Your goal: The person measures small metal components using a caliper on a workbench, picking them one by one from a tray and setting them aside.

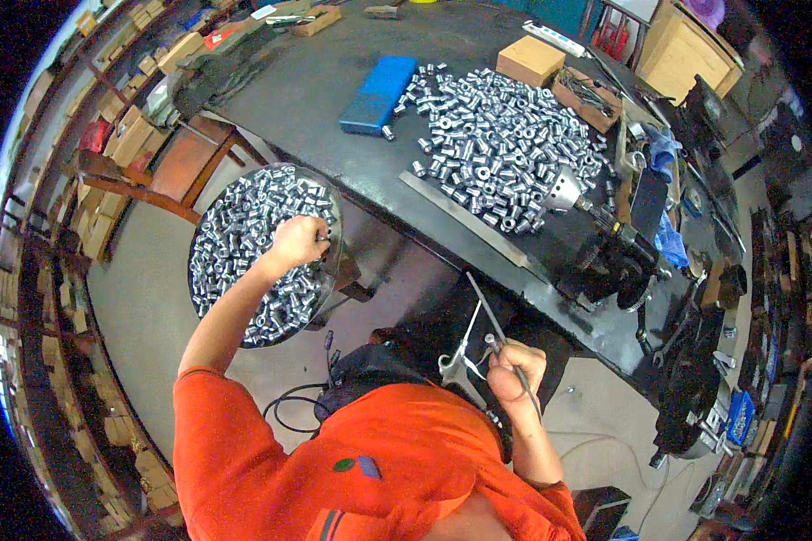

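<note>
My left hand (pixel 299 242) is closed, its fingers curled over a round tub (pixel 200 317) heaped with short silvery metal sleeves (pixel 235 236). Whatever its fingertips pinch is too small and covered to make out. Low in front of my body, my right hand (pixel 520 371) grips a long thin metal rod (pixel 489 309), which slants up to the left and sticks out below the fist. At its fingertips shows the end of a small metal sleeve (pixel 490 340). Just left of this hand is a pale metal lever-like part (pixel 461 350), whose lower end is hard to make out.
On the dark workbench (pixel 316 108) lies a large pile of sleeves (pixel 501 135), beside a blue case (pixel 379 95) and a flat metal bar (pixel 465 216). A drill chuck (pixel 566 192) on a machine points into the pile. A wooden stool (pixel 176 167) stands behind the tub.
</note>
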Available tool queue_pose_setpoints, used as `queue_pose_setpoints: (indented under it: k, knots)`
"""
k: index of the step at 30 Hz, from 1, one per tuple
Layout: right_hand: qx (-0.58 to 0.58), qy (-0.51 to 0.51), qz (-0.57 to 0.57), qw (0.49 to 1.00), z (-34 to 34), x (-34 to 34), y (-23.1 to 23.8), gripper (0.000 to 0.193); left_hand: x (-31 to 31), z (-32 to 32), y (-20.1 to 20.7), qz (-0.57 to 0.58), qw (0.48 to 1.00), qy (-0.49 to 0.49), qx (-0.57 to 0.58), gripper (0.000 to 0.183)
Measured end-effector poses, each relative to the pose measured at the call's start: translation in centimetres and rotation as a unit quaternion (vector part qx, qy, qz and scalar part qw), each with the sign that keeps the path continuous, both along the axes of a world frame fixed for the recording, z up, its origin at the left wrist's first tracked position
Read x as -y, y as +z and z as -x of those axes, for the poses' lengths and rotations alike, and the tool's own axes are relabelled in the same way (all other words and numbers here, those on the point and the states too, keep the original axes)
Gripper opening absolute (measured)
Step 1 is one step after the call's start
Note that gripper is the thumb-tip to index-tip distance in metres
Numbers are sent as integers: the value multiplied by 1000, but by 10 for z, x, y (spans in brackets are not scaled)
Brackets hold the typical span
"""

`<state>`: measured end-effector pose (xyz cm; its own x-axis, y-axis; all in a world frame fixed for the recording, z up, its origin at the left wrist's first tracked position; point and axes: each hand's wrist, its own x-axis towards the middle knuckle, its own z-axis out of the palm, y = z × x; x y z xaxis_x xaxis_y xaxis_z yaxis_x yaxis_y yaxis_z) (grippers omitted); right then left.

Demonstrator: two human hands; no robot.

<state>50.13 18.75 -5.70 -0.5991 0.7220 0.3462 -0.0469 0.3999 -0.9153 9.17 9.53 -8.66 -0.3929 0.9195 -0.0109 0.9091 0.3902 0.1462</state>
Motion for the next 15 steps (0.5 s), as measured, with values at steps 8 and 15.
queue_pose_setpoints:
  k: [8,15]
  knots:
    - [8,50,-9,999,8,-4,1,54,-5,-32,43,-87,976,21,199,17]
    - [38,118,14,992,17,-6,11,30,-23,-133,78,-48,636,24,770,19]
